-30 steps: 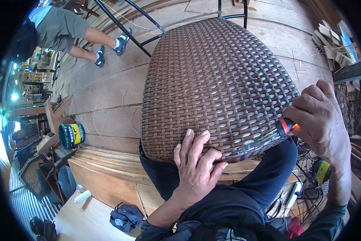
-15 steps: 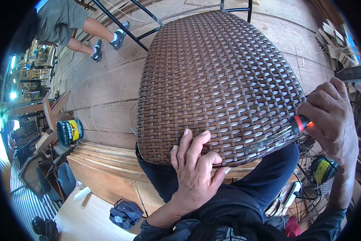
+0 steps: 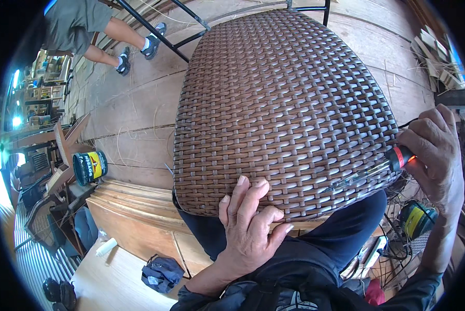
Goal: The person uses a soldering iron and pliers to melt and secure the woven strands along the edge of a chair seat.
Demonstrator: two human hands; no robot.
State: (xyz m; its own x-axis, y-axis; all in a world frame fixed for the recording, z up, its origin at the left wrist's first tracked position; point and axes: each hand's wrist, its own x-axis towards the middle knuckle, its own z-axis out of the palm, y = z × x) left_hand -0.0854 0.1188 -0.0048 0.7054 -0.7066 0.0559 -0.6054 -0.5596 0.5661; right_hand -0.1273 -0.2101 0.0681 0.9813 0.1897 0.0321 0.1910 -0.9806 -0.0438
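A brown woven rattan-look chair seat (image 3: 279, 103) fills the middle of the view, its near edge over my lap. My left hand (image 3: 250, 228) rests on that near edge, fingers spread on the weave and the thumb pointing right. My right hand (image 3: 434, 155), at the seat's right side, is closed around a soldering iron (image 3: 364, 173) with a red and black handle and a small orange glow. The slim metal shaft slants down-left over the near right part of the weave. Whether its tip touches the strands I cannot tell.
A person's legs (image 3: 124, 39) stand at the far left beside black metal bars (image 3: 183, 31). Stacked boards (image 3: 134, 207) and a dark tub (image 3: 90, 167) lie to the left. A cloth bag (image 3: 162, 274) is near left. At right are a power strip (image 3: 372, 254), cables and another tub (image 3: 418, 220).
My right hand and the soldering iron have shifted slightly right and down in the picture. My left hand has slid a little downward, still on the seat's edge.
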